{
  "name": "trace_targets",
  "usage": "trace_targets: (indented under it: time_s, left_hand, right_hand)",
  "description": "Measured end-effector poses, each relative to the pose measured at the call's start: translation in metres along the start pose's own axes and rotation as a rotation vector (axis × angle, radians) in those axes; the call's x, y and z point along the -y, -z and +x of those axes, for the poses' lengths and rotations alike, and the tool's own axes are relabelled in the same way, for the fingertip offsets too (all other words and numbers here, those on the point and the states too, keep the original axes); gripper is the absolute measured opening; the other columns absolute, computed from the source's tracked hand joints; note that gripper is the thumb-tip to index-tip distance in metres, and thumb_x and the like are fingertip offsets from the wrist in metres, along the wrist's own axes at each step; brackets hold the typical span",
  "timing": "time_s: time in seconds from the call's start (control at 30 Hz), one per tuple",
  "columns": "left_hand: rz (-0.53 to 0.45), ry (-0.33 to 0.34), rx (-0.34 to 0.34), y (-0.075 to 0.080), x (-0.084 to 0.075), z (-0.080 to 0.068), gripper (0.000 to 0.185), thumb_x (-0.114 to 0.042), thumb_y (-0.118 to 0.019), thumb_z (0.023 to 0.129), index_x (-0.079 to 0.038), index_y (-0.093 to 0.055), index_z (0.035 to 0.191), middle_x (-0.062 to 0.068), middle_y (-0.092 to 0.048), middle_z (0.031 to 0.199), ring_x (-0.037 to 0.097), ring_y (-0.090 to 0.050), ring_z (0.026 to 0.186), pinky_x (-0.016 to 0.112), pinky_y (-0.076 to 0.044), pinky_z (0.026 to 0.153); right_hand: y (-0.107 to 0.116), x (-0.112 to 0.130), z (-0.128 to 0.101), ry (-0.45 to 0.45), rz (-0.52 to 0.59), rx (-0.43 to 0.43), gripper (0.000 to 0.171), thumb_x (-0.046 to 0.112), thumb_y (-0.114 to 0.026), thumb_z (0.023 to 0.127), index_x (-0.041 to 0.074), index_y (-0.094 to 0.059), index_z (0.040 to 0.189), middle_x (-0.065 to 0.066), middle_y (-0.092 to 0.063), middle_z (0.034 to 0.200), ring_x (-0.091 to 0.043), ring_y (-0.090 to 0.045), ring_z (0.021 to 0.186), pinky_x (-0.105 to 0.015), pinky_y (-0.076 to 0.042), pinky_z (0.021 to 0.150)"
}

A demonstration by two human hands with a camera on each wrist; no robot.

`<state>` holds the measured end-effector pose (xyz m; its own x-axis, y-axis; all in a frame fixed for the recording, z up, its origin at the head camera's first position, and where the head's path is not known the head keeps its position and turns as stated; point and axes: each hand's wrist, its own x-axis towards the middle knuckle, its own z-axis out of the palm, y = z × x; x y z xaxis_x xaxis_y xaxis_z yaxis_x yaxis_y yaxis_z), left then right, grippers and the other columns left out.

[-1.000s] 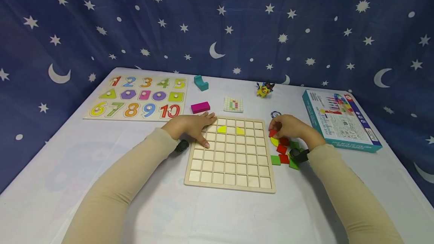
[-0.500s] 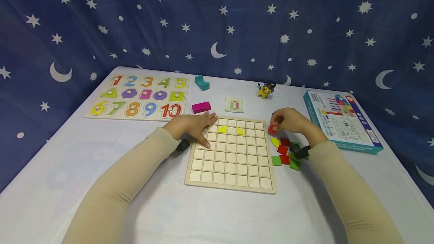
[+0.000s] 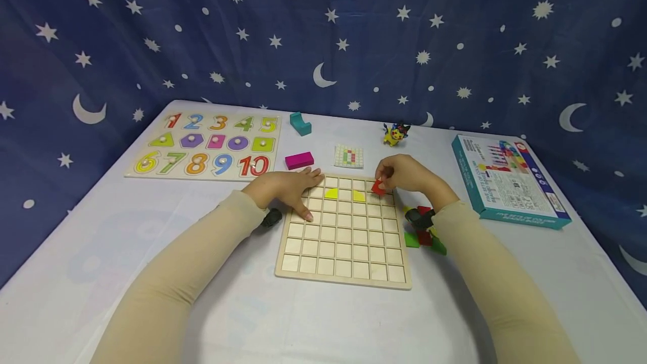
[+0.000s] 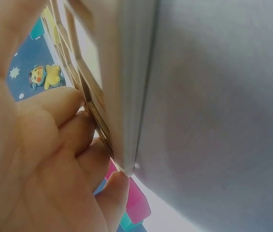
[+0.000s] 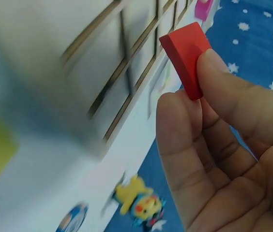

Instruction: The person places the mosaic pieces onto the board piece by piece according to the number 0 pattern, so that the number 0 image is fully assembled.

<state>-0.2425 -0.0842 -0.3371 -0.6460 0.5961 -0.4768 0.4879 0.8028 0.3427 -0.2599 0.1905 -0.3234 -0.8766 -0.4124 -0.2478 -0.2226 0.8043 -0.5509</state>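
A starry blue curtain (image 3: pixel 323 27) hangs behind a white-covered bench (image 3: pixel 323 319). On it lies a wooden grid (image 3: pixel 343 235). The left hand (image 3: pixel 284 191), fingers spread, rests on the grid's far left corner. The right hand (image 3: pixel 408 173) pinches a tilted red tile (image 3: pixel 377 187) between thumb and fingers, above the far right corner. Green tiles (image 3: pixel 411 239) lie just right of the grid; two yellow pieces (image 3: pixel 331 194) sit in its cells.

Right hand (image 5: pixel 231 147) pinches 1 red tile (image 5: pixel 187 55) near gridded board (image 5: pixel 98 63); 1 yellow figurine (image 5: pixel 132 192) apart.
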Motion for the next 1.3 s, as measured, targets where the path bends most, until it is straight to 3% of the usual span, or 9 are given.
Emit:
trace_targets:
  time_s: [0.5, 0.8, 1.3]
  left_hand:
    - [0.004, 0.001, 0.0, 0.0, 0.001, 0.001, 0.105, -0.045, -0.073, 0.074, -0.012, -0.008, 0.149, 0.007, 0.002, 0.156, 0.025, 0.007, 0.143, 0.044, -0.005, 0.116]
    - [0.008, 0.005, -0.007, -0.002, 0.003, 0.003, 0.105, -0.047, -0.072, 0.073, -0.012, -0.008, 0.149, 0.006, 0.001, 0.156, 0.025, 0.007, 0.143, 0.044, -0.005, 0.116]
    - [0.006, -0.002, -0.008, -0.001, 0.002, 0.001, 0.105, -0.046, -0.073, 0.073, -0.011, -0.009, 0.149, 0.007, 0.001, 0.156, 0.026, 0.006, 0.143, 0.044, -0.006, 0.116]
  right_hand:
    - [-0.03, 0.034, 0.027, 0.126, -0.01, 0.038, 0.01, 0.001, -0.068, 0.078, 0.008, -0.064, 0.085, -0.003, -0.057, 0.077, -0.017, -0.05, 0.073, -0.026, -0.043, 0.065]
    - [-0.036, 0.04, 0.033, 0.108, -0.016, 0.069, 0.011, 0.0, -0.066, 0.079, 0.008, -0.065, 0.086, -0.003, -0.058, 0.078, -0.016, -0.05, 0.073, -0.025, -0.044, 0.063]
    - [-0.041, 0.05, 0.037, 0.104, -0.122, 0.117, 0.012, 0.002, -0.065, 0.081, 0.006, -0.068, 0.091, -0.004, -0.061, 0.083, -0.015, -0.05, 0.076, -0.024, -0.043, 0.069]
